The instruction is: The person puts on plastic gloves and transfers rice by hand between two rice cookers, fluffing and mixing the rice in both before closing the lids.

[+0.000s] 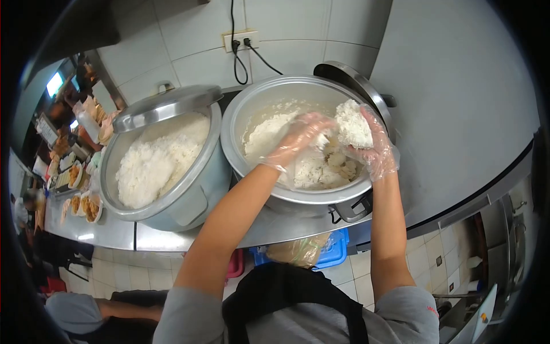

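Note:
In a clear plastic glove, my right hand (378, 150) cups a large clump of white rice (353, 123) over the right side of a metal rice pot (235, 129). My left hand (306, 135), gloved the same way, reaches inside that pot just left of the clump. Motion smears its fingers, and I cannot tell whether they grip any rice. Loose white rice (312, 175) lies in the pot below both hands, with more along its left wall.
A second rice container (197, 198) stands on the left, heaped with rice (152, 169), its metal lid (166, 106) resting across the back rim. Another lid (349, 77) leans behind the right pot. Food trays (74, 175) line the far-left counter. A person's arm (129, 309) shows lower left.

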Motion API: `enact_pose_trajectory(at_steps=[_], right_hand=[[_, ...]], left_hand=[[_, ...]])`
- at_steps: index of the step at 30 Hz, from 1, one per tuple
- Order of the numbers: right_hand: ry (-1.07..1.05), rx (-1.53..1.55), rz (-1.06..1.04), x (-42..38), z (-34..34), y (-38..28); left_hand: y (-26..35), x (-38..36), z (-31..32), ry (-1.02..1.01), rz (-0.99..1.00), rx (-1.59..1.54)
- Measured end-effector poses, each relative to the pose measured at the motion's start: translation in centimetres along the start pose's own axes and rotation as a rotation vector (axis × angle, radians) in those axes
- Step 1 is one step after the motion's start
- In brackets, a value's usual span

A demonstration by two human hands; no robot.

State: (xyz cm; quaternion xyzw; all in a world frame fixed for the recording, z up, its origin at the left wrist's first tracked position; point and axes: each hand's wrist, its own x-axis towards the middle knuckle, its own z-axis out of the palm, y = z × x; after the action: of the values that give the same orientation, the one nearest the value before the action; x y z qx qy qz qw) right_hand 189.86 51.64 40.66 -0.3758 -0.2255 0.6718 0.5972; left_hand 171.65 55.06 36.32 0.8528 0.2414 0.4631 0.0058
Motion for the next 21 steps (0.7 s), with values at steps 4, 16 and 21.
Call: enact_pose_trajectory(at_steps=[4,16,21], right_hand=[[-0.023,-0.071,0.013,-0.2,0.1,0.1],[-0.133,-0.075,-0.017,1.3,-1.2,0.6],[0.01,-0.087,0.048,0.1,0.3,0.0]], left_hand=[[1.4,0.9,1.9,0.026,-0.799,-0.955],[-0.7,0.4,1.6,-0.153,-1.067,-0.349],[0.3,-0.7,-1.4,-0.523,-0.806,-0.446]])
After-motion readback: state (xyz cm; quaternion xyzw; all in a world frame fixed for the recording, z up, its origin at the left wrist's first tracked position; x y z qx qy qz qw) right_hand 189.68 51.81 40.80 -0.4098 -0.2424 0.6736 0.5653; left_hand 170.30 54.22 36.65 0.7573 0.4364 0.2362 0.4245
